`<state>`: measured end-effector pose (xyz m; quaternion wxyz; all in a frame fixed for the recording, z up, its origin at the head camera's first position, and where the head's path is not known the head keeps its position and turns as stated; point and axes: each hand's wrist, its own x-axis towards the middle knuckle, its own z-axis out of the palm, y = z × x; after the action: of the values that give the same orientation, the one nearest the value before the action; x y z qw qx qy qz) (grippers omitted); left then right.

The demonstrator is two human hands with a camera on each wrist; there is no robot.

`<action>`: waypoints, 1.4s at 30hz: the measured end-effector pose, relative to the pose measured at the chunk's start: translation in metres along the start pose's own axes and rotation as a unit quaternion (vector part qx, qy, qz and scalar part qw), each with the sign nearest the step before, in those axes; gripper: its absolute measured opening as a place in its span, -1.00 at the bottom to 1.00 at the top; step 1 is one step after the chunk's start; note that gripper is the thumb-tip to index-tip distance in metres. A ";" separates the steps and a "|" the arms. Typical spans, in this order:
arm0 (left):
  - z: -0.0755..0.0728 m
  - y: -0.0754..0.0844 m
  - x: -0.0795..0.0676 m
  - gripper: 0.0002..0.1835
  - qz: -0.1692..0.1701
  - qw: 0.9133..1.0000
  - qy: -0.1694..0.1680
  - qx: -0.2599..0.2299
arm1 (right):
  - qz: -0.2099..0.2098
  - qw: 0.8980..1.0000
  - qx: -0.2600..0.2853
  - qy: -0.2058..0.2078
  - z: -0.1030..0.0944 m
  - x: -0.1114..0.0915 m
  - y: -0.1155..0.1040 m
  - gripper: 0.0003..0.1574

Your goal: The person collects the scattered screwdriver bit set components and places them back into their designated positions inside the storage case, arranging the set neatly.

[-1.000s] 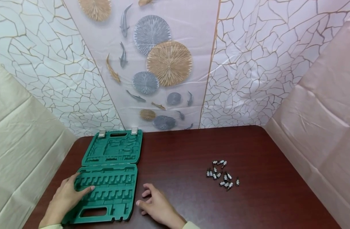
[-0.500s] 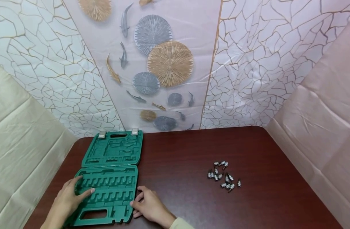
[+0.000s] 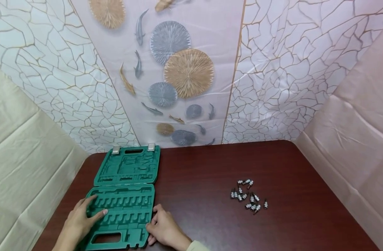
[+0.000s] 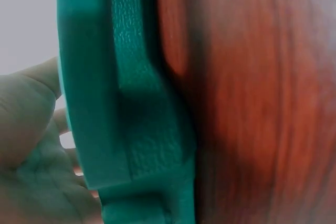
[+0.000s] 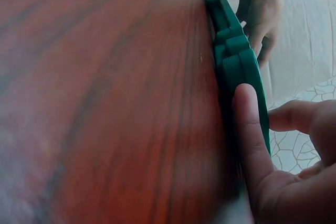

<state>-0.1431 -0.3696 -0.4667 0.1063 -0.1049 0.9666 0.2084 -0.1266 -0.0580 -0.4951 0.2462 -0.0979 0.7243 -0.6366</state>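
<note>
An opened green plastic socket case [image 3: 119,223] lies on the left of the table, lid folded back and rows of molded slots bare. My left hand [image 3: 76,223] rests over its left side, fingers spread, the thumb reaching over the slots. At the right edge my right hand [image 3: 166,226] pinches the tray's rim. In the right wrist view one digit [image 5: 249,114] lies along the case's side wall [image 5: 233,72], another at its upper face. The left wrist view shows the case edge [image 4: 89,93] close up, part of the left palm [image 4: 31,145] behind it.
Several small metal bit sockets [image 3: 252,198] lie scattered on the right half of the dark red-brown table [image 3: 197,174]. Two metal latches [image 3: 151,147] stand at the lid's far edge. Patterned cloth [image 3: 191,73] hangs behind the table, with plain cloth at both sides.
My right hand has moved left from beside the case onto its right rim. The left hand stays on the left side. The view has shifted slightly.
</note>
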 end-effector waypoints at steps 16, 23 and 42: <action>0.000 0.013 -0.002 0.13 0.034 0.999 0.017 0.006 | -0.003 1.000 0.014 -0.006 -0.011 -0.005 -0.003 -0.51; 0.007 0.018 -0.005 0.13 0.024 1.000 0.006 0.007 | -0.012 1.000 0.005 0.014 -0.011 -0.014 0.000 -0.54; 0.021 0.038 -0.017 0.18 0.007 0.999 0.027 -0.024 | 0.038 0.998 0.009 0.052 -0.020 -0.029 0.006 -0.50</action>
<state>-0.1328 -0.3245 -0.4666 0.0766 -0.1065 0.9645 0.2294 -0.1102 -0.0261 -0.4930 0.2333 -0.0352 0.7338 -0.6371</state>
